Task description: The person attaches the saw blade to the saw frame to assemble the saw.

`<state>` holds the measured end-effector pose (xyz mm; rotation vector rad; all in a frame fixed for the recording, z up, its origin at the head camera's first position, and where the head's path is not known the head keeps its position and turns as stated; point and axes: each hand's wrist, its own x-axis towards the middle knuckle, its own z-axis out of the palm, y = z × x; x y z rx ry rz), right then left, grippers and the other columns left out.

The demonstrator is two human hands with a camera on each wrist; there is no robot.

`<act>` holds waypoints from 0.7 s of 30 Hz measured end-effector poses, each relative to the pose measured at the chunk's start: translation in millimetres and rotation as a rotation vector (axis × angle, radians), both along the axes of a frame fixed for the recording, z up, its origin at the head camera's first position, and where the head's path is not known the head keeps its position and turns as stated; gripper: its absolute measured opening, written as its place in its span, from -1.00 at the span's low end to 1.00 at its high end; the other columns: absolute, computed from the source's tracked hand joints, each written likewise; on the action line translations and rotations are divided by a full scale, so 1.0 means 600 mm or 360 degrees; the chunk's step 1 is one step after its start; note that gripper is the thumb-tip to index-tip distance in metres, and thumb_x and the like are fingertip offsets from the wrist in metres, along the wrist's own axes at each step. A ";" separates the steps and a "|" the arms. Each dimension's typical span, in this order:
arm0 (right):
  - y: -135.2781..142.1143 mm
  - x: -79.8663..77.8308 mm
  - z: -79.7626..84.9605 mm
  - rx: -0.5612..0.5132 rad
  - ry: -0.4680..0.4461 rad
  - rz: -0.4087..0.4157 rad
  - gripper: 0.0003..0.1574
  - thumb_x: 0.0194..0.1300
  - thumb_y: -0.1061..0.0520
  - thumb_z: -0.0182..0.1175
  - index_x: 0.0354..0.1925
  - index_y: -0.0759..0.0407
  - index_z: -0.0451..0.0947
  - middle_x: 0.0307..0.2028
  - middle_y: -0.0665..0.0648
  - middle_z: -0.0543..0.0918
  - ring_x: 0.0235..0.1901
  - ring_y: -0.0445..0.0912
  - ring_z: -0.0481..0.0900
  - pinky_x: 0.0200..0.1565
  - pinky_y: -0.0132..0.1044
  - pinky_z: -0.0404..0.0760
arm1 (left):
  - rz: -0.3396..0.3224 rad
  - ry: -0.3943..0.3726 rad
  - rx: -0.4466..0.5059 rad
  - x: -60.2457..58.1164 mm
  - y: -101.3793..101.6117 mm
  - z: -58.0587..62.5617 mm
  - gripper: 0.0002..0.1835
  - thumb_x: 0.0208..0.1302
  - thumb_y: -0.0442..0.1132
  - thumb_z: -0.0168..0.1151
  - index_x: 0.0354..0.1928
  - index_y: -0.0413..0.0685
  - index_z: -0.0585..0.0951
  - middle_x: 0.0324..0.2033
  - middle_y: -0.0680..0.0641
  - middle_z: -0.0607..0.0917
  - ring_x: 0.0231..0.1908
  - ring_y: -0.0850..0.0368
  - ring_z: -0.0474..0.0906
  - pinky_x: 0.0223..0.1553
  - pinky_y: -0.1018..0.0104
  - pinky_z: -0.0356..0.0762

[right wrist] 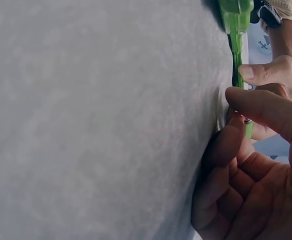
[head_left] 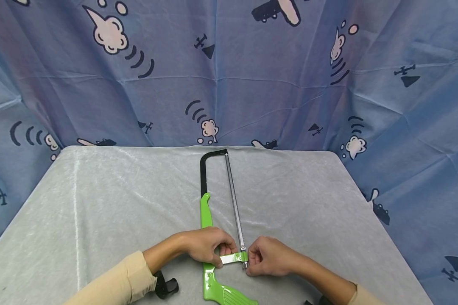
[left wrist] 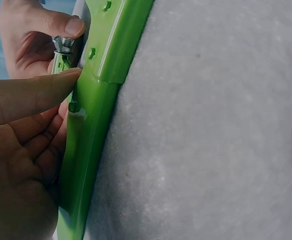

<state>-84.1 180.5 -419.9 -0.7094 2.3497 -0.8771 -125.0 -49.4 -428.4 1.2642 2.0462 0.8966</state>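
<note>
A hacksaw with a green handle and a black front frame lies on the table, its handle towards me. Along its right side runs a long silver blade bar. My left hand reaches over the handle and pinches the short green arm between thumb and fingers. At that arm's outer end sits a metal tension nut, which my right hand holds between thumb and curled fingers. In the right wrist view, the right fingers mostly hide the nut.
Pale grey plush cloth covers the table. A blue patterned curtain hangs behind and at both sides. A black device is at the left wrist.
</note>
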 end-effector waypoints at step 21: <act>-0.014 0.004 0.004 -0.0003 0.0102 -0.0066 -0.45 -0.04 -0.25 0.32 -0.83 -0.02 0.34 -0.87 -0.26 0.23 -0.83 -0.45 0.06 -0.76 -0.48 0.04 | -0.0008 0.0005 0.0005 -0.001 0.001 0.000 -0.65 -0.12 -0.39 0.36 -0.21 0.04 0.60 -0.43 0.18 0.56 -0.37 0.38 0.47 -0.30 0.56 0.42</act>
